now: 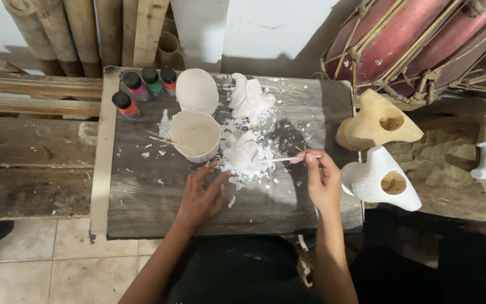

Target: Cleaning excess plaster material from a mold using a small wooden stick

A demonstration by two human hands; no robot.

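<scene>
Looking from the left, four small paint bottles with black caps stand at the back corner of the grey wooden board. Next comes a white bowl of pale paste with a thin stick leaning in it, and a smooth white dome shape behind it. The left hand lies flat on the board with its fingers spread, holding nothing, its fingertips just beside a little white lumpy figure. That figure sits near the middle of the board in a mess of white crumbs (another one like it lies farther back). It looks light, hard and easy to chip, so it is probably best held softly by its thick middle, not by the thin edges. The right hand pinches a thin white tool between thumb and fingers, with the tip touching the figure. Off the board to the right sit a tan mask shape and a white one.
</scene>
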